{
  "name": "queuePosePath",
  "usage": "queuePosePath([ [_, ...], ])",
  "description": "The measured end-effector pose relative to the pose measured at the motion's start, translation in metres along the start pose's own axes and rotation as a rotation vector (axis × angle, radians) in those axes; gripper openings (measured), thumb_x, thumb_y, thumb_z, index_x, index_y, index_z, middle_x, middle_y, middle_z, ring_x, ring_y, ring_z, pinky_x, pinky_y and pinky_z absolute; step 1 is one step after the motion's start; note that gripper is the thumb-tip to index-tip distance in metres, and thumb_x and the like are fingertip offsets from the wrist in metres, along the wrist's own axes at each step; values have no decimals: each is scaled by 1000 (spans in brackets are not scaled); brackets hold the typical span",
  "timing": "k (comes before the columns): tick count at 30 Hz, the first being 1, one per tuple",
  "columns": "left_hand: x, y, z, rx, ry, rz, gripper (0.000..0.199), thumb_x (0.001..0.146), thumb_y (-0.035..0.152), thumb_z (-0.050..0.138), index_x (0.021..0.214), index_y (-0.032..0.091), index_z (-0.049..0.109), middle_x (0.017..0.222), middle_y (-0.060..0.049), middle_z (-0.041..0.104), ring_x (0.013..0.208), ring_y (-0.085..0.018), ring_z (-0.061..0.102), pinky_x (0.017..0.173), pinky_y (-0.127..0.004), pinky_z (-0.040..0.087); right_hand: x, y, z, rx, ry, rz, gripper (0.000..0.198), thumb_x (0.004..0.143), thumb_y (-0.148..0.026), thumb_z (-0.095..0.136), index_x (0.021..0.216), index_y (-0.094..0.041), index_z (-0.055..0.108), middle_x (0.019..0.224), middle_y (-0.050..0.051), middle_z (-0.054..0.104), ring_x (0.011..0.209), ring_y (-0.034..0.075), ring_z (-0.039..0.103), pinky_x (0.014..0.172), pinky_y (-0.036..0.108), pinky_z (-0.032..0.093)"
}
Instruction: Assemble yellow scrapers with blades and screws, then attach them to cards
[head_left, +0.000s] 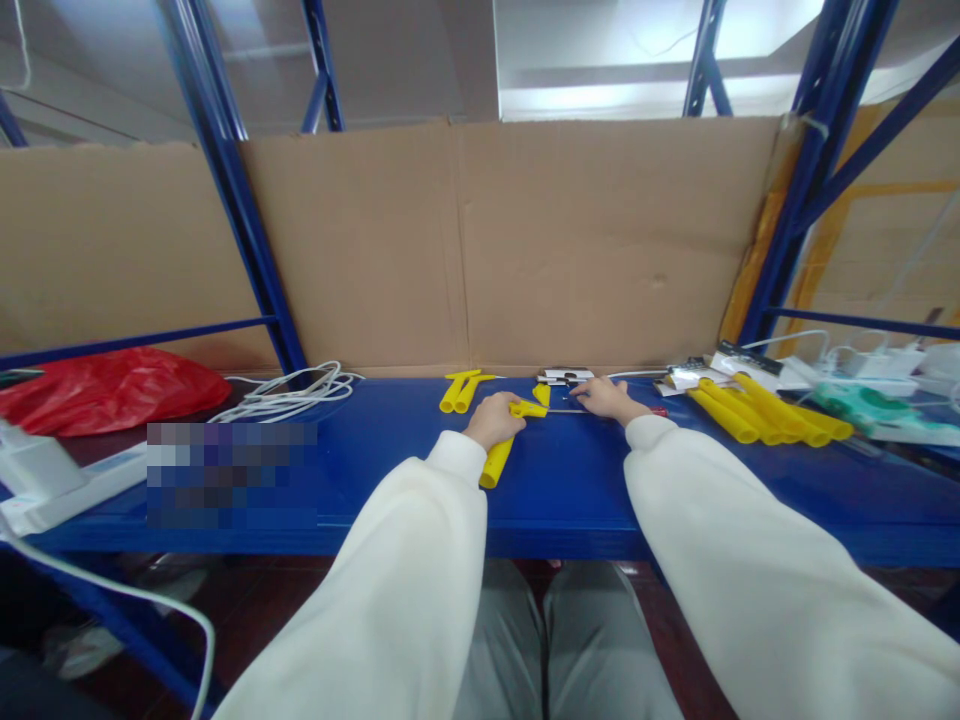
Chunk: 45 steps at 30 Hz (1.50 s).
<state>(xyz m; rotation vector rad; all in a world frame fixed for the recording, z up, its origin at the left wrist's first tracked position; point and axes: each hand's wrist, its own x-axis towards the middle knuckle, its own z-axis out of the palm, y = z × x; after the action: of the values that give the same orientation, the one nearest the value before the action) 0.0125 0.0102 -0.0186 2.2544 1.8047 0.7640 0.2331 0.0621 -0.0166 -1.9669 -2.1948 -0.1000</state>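
**Inspector:** State the hands and the workpiece.

**Assistant:** The left hand point(493, 421) grasps the yellow handle point(497, 466), which is over the blue table point(390, 465), tube end toward the person. The right hand point(604, 396) is to the right of the handle, fingers stretched toward it; whether they grip anything, I cannot tell.

**Inspector:** Risks?

**Assistant:** The screwdriver point(568, 411) lies with its shaft pointing at the handle, passing by the right hand. In my judgement, a nudge from that wrist could roll it or drive its tip against the handle or the left fingers. A loosened left grasp could let the round tube turn.

**Inspector:** Obstructions?

**Assistant:** A small yellow piece point(541, 395) sits just beyond the handle's head and could be knocked aside. A black-and-white packet point(564, 376) lies further beyond. Two spare yellow tubes point(466, 393) are beyond the handle to its left; a yellow stack point(757, 412) is well to its right. White cables point(300, 395), far left of it, could snag a sleeve reaching that way.
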Motion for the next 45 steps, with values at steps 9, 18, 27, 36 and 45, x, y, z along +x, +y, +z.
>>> queuePosePath([
  [9,1,0,1,9,-13,6,47,73,22,68,120,19,66,112,-9,69,102,-24,66,89,-30,49,9,-6,5,-46,-51,-53,46,90,-25,40,129,-35,61,141,6,53,132,33,39,101,60,31],
  [18,-2,2,-1,-15,-6,25,47,73,19,68,120,17,67,109,-10,70,101,-23,66,89,-28,49,17,-15,9,15,-4,9,32,88,-29,47,109,-29,71,125,7,65,124,31,47,98,53,37],
  [27,-2,3,-2,-22,-15,39,46,73,21,69,119,18,68,107,-8,70,99,-22,66,89,-28,49,10,-23,4,-11,24,1,31,90,-33,49,112,-27,70,124,8,65,123,30,47,97,48,36],
  [36,-2,4,-2,6,-30,38,47,73,20,67,120,17,67,109,-9,70,101,-23,65,89,-29,49,7,-37,4,-66,71,-89,30,89,-33,52,109,-28,74,118,10,68,117,30,52,98,48,34],
  [45,-2,4,-1,-11,-26,47,46,73,19,67,119,18,67,106,-8,70,98,-22,66,88,-28,49,6,-40,4,-39,86,-79,24,88,-28,54,101,-25,75,116,9,69,115,28,55,97,45,36],
])
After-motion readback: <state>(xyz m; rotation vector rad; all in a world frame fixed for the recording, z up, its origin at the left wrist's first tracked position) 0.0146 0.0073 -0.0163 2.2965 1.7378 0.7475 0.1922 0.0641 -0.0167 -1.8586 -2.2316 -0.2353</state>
